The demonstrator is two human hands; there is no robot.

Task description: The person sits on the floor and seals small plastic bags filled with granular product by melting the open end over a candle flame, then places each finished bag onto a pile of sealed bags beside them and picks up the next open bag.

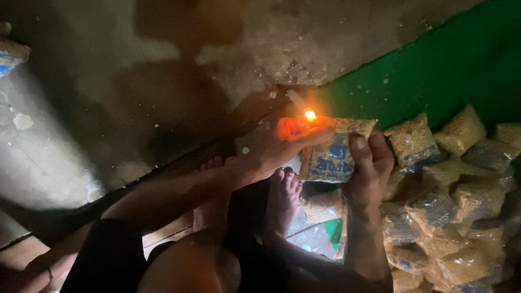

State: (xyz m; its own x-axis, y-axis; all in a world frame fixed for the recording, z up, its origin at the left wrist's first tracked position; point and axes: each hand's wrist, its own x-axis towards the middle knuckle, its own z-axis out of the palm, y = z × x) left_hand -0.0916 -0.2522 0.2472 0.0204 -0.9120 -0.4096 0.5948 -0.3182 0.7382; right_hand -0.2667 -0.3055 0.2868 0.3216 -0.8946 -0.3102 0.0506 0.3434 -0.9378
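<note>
Rough concrete floor (82, 148) and a green wall (472, 65) frame a dim corner lit mostly by one small flame (310, 114). Both hands hold up a clear packet (336, 154) of pale grain with a blue print. The right hand (367, 173) pinches the packet's right edge, thumb in front and the other fingers curled behind it. The left hand (273, 148) meets the packet's top left corner, its fingers (297, 129) closed narrowly there and glowing red from the light. The flame sits just above those left fingers, touching or all but touching the packet's upper edge, so the left hand is the nearer one to it. The packet's long axis runs roughly up and down, tilted a little, its top edge level with the flame. Just right of the right hand and below it lies a heap of filled packets (452, 203). What carries the flame is hard to make out; a pale stick seems to slant away behind it. Bare feet (284, 196) show below the packet, and the person's lap is lost in darkness.
</note>
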